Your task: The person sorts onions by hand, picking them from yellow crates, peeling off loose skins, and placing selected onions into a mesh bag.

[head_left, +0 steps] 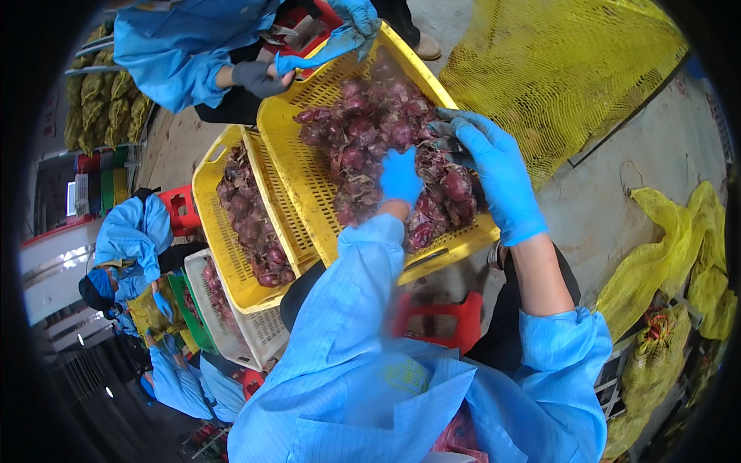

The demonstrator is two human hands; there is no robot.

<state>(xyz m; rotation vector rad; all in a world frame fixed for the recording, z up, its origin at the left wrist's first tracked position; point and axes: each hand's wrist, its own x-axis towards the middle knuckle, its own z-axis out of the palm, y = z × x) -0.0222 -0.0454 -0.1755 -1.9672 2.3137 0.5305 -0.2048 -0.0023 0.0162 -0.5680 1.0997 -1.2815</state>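
Note:
A yellow slatted crate [309, 166] holds a heap of red onions [363, 127] with loose purple skins. My left hand [400, 176], in a blue glove, is pushed down into the middle of the heap, and its fingertips are hidden among the onions. My right hand [494, 166], also blue-gloved, lies over the right side of the heap. Its fingers curl around a small dark object [445, 141] that I cannot identify. At the crate's far end, a co-worker's blue-gloved hand [351, 19] holds the rim.
A second yellow crate [212, 166] of onions and a white crate [258, 332] stand to the left. A red stool [444, 318] is below my arms. Yellow mesh sacks [563, 69] lie on the concrete floor behind and right. Other blue-coated workers [135, 231] sit at left.

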